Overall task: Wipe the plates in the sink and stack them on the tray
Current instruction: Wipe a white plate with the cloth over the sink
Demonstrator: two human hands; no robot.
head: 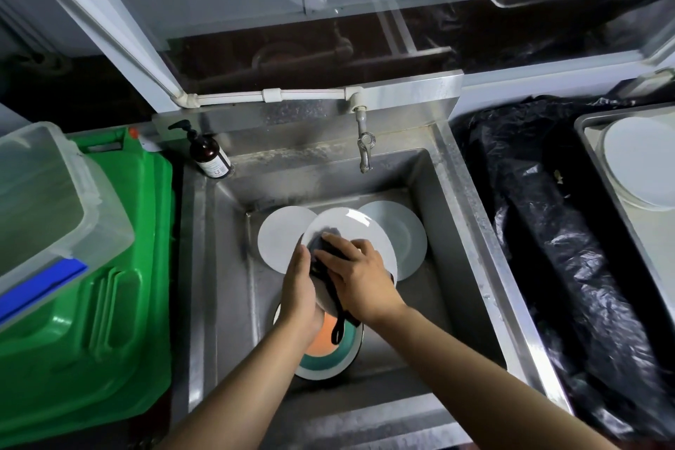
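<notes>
Left hand [300,289] gripping white plate [350,230] edge, right hand [359,276] pressing dark cloth [323,248] flat; colourful plate [328,354] half hidden

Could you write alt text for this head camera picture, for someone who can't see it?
Over a steel sink, the left hand holds a white plate while the right hand presses a dark cloth on it. Two white plates and a colourful plate lie below; a tray with white plates sits to the right.

Plates [405,234] lie in the sink [456,230], tray [584,128] to its right.
</notes>
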